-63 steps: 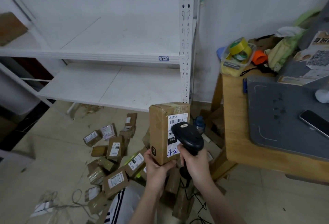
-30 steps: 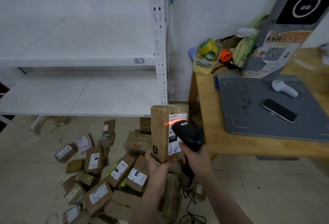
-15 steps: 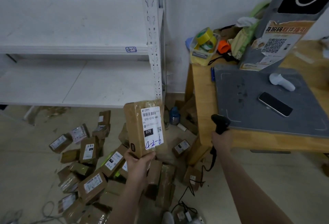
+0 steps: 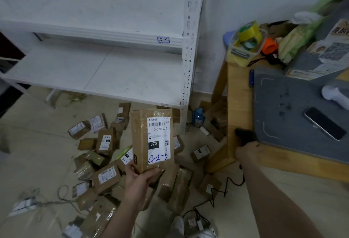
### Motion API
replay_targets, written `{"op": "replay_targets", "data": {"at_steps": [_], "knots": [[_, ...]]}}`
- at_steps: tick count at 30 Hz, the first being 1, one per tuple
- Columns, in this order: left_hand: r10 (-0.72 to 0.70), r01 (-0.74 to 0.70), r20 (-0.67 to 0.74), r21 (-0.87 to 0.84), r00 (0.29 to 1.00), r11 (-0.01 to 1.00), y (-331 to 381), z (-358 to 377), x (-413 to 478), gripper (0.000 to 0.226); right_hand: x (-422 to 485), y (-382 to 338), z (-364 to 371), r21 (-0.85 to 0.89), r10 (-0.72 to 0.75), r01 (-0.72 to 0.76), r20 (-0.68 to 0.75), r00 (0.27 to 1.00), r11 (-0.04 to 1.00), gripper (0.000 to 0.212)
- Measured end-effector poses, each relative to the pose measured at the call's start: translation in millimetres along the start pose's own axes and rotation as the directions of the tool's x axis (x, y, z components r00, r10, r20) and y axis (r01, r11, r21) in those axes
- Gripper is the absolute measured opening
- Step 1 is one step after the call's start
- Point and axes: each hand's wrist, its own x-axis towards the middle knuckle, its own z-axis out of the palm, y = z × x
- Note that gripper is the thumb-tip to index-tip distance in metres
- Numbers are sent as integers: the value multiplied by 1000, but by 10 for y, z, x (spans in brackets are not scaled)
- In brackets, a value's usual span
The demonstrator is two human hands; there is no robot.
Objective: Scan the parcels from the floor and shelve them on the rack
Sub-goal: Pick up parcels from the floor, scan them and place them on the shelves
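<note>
Clasped at its near end in the closed grip of the left hand point(image 4: 138, 179), a labelled parcel point(image 4: 140, 143) is being held upright above the floor pile point(image 4: 106, 177), near the rack point(image 4: 186, 67). A black scanner point(image 4: 244, 133) is being gripped by the right hand point(image 4: 249, 152) at the left edge of the wooden surface point(image 4: 239, 105).

The light is dim and flat, greying the white rack point(image 4: 132, 79), with a soft shadow under its upper shelf. My right hand point(image 4: 249, 152) and the scanner point(image 4: 245, 133) it grips smear with motion blur, while the label on the parcel point(image 4: 153, 139) in my left hand point(image 4: 137, 179) reads sharp. The wide lens bows the rack post, and the corners go soft.
</note>
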Motion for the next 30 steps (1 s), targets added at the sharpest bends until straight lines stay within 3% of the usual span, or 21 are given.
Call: {"op": "replay_targets", "data": {"at_steps": [9,12,14,17,19,22,26,30], "knots": [[16,-17,-16,-58,1000,998,6,-472,15,78,-399,132,-63,49,6,-3,-51,999,999,68],[23,-24,-19,-60,1000,998,55,-608,-45,85,-724,81,-19,98,-10,29,-193,981,995,75],[20,-22,-28,-81,999,996,103,-735,-76,90,-1118,-78,81,147,-94,133,-245,965,980,75],[9,-13,-36,-116,999,993,203,-1049,-162,87,-1775,-344,385,245,-328,345,-105,939,906,69],[-5,-1,-45,-135,999,991,283,-1320,-243,83,-2285,-522,642,377,-459,422,9,889,825,62],[-11,0,-65,-173,998,985,398,-1815,-379,81,-3206,-764,962,545,-558,384,195,807,746,52],[-13,-8,-83,-253,996,967,566,-2563,-596,80,-4331,-910,1355,636,-700,355,441,562,685,50],[-6,-15,-85,-243,996,970,755,-3308,-822,42,-5148,-818,1675,619,-666,250,660,349,744,39]]}}
